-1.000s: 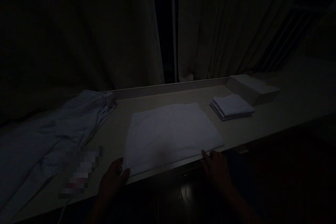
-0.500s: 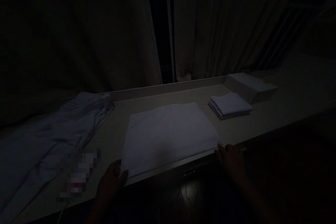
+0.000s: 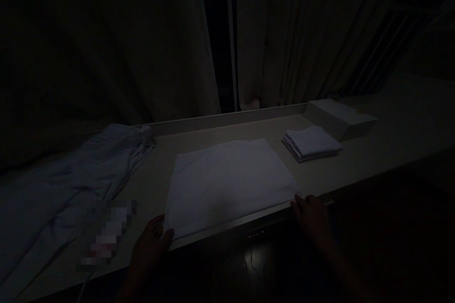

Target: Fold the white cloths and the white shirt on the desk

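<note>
A white cloth (image 3: 231,184) lies flat on the pale desk (image 3: 213,131), its near edge along the desk's front. At the cloth's near left corner, my left hand (image 3: 151,241) pinches the edge between thumb and fingers. My right hand (image 3: 311,213) has its fingers closed on the near right corner. Beyond the cloth to the right sits a stack of folded white cloths (image 3: 313,143). Rumpled white fabric (image 3: 92,165) covers the left part of the desk. The picture is very dark.
A white box (image 3: 337,116) stands behind the folded stack at the right. A pixelated object (image 3: 108,234) with a cable lies left of my left hand. Curtains (image 3: 270,38) hang behind the desk's raised back edge. A drawer handle shows below the front edge.
</note>
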The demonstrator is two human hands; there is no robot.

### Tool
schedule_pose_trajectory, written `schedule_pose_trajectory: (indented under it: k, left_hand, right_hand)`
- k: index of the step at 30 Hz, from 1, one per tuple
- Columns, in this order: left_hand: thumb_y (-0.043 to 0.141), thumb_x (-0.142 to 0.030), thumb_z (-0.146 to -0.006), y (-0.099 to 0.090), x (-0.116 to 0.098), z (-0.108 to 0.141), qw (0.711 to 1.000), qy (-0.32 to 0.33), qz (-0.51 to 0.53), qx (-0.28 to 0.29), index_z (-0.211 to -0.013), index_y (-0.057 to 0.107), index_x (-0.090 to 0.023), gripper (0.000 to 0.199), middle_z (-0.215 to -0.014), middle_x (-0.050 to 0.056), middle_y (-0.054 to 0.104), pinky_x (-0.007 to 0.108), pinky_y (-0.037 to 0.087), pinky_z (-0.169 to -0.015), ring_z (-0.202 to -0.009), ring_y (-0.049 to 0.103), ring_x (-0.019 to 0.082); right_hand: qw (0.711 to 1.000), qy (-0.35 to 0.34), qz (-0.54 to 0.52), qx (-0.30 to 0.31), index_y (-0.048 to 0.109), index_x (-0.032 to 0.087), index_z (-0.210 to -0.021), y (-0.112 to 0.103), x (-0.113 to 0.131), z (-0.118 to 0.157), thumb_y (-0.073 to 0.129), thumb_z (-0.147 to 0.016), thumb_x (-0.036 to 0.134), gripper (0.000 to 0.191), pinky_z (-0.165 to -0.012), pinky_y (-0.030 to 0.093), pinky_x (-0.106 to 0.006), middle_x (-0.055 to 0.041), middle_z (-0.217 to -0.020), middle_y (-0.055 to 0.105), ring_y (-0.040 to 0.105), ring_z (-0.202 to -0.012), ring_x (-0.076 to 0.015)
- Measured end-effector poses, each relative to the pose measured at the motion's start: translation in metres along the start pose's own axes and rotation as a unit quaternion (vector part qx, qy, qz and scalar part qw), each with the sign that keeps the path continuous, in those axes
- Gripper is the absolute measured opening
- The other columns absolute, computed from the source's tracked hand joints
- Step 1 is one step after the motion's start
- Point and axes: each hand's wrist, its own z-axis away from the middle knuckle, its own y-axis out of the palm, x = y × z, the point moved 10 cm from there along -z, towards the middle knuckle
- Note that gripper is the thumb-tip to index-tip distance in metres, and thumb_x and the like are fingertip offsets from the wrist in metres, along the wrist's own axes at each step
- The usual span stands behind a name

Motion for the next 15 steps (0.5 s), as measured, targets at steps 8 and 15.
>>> schedule_pose_trajectory:
  k: [8, 15]
  left_hand:
    - [0.053, -0.052, -0.079, -0.0014, 0.0002, 0.0010, 1.000, -0.003, 0.010, -0.003, -0.128, 0.048, -0.021, 0.058, -0.105, 0.010, 0.068, 0.035, 0.052, -0.078, -0.099, 0.066, 0.027]
    - [0.054, -0.053, -0.078, -0.0012, 0.0032, 0.0000, 1.000, 0.005, 0.004, -0.018, -0.127, 0.050, -0.021, 0.059, -0.108, 0.009, 0.068, 0.032, 0.052, -0.077, -0.096, 0.067, 0.025]
  right_hand:
    - [1.000, 0.005, 0.016, -0.005, 0.064, 0.026, -0.121, -0.0017, 0.0010, 0.0023, 0.043, -0.097, 0.040, 0.035, -0.077, 0.034, -0.035, -0.0100, -0.096, 0.057, 0.052, -0.091, -0.0239]
    - [1.000, -0.005, 0.025, -0.010, 0.063, 0.024, -0.122, -0.0003, 0.0030, 0.0029, 0.041, -0.098, 0.040, 0.036, -0.078, 0.035, -0.035, -0.0108, -0.096, 0.058, 0.053, -0.092, -0.0242]
